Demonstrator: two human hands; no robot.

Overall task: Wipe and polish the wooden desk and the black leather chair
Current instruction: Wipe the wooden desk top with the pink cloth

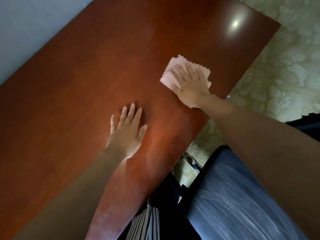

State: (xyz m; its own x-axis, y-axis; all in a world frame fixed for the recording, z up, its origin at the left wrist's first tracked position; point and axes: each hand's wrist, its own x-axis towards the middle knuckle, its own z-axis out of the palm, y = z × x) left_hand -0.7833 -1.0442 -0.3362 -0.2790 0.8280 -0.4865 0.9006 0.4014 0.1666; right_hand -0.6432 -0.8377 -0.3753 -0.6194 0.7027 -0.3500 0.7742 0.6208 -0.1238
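glossy wooden desk (86, 84), soft pink cloth (168, 77)

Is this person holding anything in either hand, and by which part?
Nothing is gripped. The right hand presses flat on the middle of the pink cloth, pinning it to the desk; the left hand rests flat on the wood.

Bare forearms (78, 187), black-and-white striped garment (145, 222)

The tabletop (69, 101) is coloured a glossy reddish brown, the cloth (168, 78) pale pink. The carpet (285, 75) is patterned with cream-green florals. The chair (242, 196) is shown black with a bluish sheen. A garment (145, 222) is striped black and white.
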